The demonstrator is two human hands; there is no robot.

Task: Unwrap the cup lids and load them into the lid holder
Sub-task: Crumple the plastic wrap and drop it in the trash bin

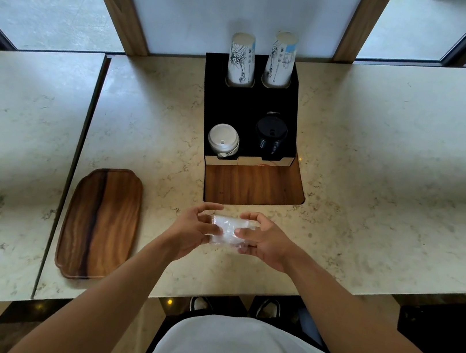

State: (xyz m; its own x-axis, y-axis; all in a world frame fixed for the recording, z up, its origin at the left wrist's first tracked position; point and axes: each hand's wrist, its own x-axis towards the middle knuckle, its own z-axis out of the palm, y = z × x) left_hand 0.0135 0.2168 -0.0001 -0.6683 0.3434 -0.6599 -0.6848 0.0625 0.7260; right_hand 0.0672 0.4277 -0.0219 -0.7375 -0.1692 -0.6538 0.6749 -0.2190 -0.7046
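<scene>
While both hands are working the wrapped lids (229, 233) just above the counter (378, 167), the main risk is the film giving way all at once: if it's tearing suddenly w/ both ends pulled apart, the stack is prob. going to spill across the marble or roll off the near edge. Film looks slick & glossy, so fingers sliding off it is another likely snag.

Grip: left hand (198, 230) is curling around the pack's left end, thumb on the near side, fingers over the top; right hand (264, 240) is clenching the right end the same way. Both grasping the pack, neither released. Can't tell whether the wrap is already opening.

Left of the hands, a wooden tray (99, 223) is lying flat on the counter. Farther back, the lid holder (251, 109) is standing w/ white lids (223, 140) and black lids (270, 135) in its front slots; overfilling or a tilted stack could jam there. Behind them, two paper cup stacks (242, 58) are sticking up.
</scene>
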